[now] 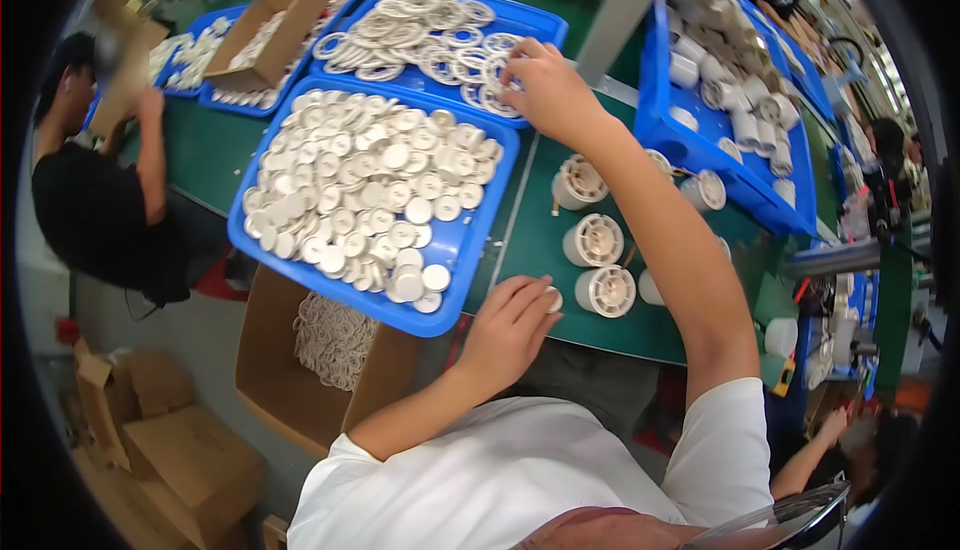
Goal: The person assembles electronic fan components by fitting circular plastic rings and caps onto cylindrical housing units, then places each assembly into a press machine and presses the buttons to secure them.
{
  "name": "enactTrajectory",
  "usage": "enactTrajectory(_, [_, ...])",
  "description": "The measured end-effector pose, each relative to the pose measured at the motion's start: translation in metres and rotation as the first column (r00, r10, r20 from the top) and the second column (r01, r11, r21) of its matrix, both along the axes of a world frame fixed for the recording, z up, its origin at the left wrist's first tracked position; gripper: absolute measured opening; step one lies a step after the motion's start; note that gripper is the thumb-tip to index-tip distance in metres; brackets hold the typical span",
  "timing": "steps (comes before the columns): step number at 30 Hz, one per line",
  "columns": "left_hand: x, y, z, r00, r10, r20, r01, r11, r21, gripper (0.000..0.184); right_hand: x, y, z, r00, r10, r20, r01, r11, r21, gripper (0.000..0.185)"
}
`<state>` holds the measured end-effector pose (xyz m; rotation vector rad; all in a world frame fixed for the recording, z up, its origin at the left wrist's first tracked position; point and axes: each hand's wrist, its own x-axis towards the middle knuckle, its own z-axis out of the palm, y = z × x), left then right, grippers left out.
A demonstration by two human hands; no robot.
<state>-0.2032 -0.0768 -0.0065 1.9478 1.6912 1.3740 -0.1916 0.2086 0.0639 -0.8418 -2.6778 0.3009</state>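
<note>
My left hand [507, 338] is closed at the table's near edge, with a small white round cap [553, 299] between thumb and fingers. To its upper left, a blue tray [440, 322] is heaped with white round caps [340, 190]. My right hand [550, 90] reaches over the right end of a farther blue tray [552, 28] that holds white plastic rings [410, 35]. Its fingers are curled down onto a white ring [497, 72], partly hiding it. Beneath my right forearm, several white cylindrical housings [604, 292] stand on the green table, their slotted open tops showing copper-coloured parts.
A large blue bin [655, 140] of white cylinders stands at the right. A cardboard box [265, 35] sits on trays at the far left. Below the table is a carton [270, 360] of white rings. Co-workers sit at the left [100, 200] and lower right [825, 440].
</note>
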Motion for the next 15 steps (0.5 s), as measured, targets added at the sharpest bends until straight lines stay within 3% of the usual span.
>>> enactTrajectory(2, [0.003, -0.003, 0.003, 1.000, 0.004, -0.014, -0.004, 1.000, -0.002, 0.032, 0.018, -0.017, 0.014, 0.985, 0.087, -0.151, -0.050, 0.971, 0.233, 0.017])
enactTrajectory(3, [0.003, -0.003, 0.004, 0.998, 0.040, -0.044, -0.040, 0.999, 0.010, 0.032, 0.032, -0.025, 0.025, 0.987, 0.064, -0.144, -0.029, 0.973, 0.230, 0.017])
enactTrajectory(7, [-0.004, -0.003, 0.000, 0.999, -0.024, -0.033, 0.023, 1.000, -0.008, 0.028, 0.104, -0.085, 0.067, 0.957, 0.060, -0.285, -0.063, 0.998, 0.001, 0.018])
enactTrajectory(9, [0.000, 0.002, 0.013, 1.000, -0.013, 0.003, 0.013, 1.000, 0.020, 0.028, 0.146, -0.120, 0.077, 0.936, -0.045, -0.349, 0.006, 0.994, -0.111, 0.023])
enactTrajectory(12, [0.010, 0.009, 0.032, 0.978, -0.128, 0.165, 0.108, 0.986, 0.127, 0.032, 0.200, -0.174, 0.072, 0.912, -0.130, -0.389, 0.079, 0.986, -0.144, 0.039])
enactTrajectory(15, [0.024, 0.030, 0.037, 0.975, -0.194, 0.109, 0.171, 0.967, 0.190, 0.032, 0.224, -0.225, 0.055, 0.906, -0.271, -0.324, 0.157, 0.929, -0.336, 0.055])
